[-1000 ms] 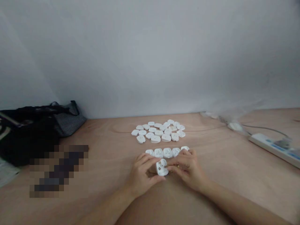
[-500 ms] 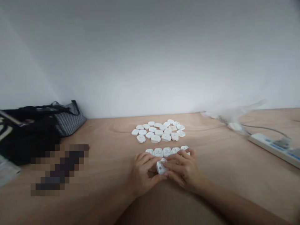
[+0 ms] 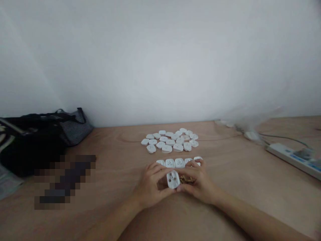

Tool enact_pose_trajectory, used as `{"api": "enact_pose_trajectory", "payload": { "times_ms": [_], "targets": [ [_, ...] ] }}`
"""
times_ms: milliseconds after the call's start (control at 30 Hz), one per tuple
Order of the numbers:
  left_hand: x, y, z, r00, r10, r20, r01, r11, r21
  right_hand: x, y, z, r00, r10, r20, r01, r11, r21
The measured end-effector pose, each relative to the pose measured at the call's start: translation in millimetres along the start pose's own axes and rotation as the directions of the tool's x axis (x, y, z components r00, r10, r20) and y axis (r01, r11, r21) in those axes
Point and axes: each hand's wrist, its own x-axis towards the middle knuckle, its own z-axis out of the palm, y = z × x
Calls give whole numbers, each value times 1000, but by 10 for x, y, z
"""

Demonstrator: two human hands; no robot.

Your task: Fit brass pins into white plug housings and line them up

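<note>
A white plastic socket cover (image 3: 173,179) sits upright between my two hands, its face with small holes turned toward the camera. I cannot tell whether it touches the desk. My left hand (image 3: 149,185) curls narrowly around its left edge, and my right hand (image 3: 200,182) closes in from the right, so both grips are narrow and holding it. A small brownish bit (image 3: 187,179) sits just right of the cover against the right hand's fingers, too blurred to name.

Just beyond the cover, a row of five matching covers (image 3: 175,163) lies flat on the wooden desk (image 3: 120,150), the rightmost partly behind my right fingers. Farther beyond the cover is a loose cluster of white covers (image 3: 169,140). Well right of the cover lies a white power strip (image 3: 288,157) with a thin cable (image 3: 283,137). Well left of it, a black bag (image 3: 30,147) and a striped bag (image 3: 75,129) rest against the wall (image 3: 160,60). A pixelated patch (image 3: 65,180) hides part of the desk.
</note>
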Motion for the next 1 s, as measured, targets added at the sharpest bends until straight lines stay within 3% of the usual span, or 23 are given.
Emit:
{"api": "enact_pose_trajectory", "payload": {
  "times_ms": [167, 267, 433, 633, 767, 900, 1000],
  "targets": [
    [-27, -321, -238, 975, -196, -103, 193, 981, -36, -43, 93, 11, 991, 74, -108, -77, 997, -21],
    [-92, -609, -333, 956, -291, -37, 288, 954, -81, -66, 157, 26, 982, 119, -146, -124, 992, -27],
    [-144, -834, -325, 958, -286, 34, 288, 953, -95, -71, 159, 30, 980, 124, -154, -133, 990, -47],
    [-168, -835, -315, 962, -269, 46, 272, 959, -76, -57, 130, 0, 988, 127, -88, -133, 989, -61],
    [-79, -727, -373, 981, -191, 26, 189, 980, 68, -53, 140, -8, 989, 118, -93, -125, 990, -69],
    [137, -589, -380, 981, -102, 162, 58, 966, 252, -58, 141, -10, 988, 115, -100, -122, 990, -71],
    [276, -538, -334, 958, -83, 273, -1, 956, 294, -66, 138, -9, 989, 115, -92, -121, 990, -69]
  ]
}}
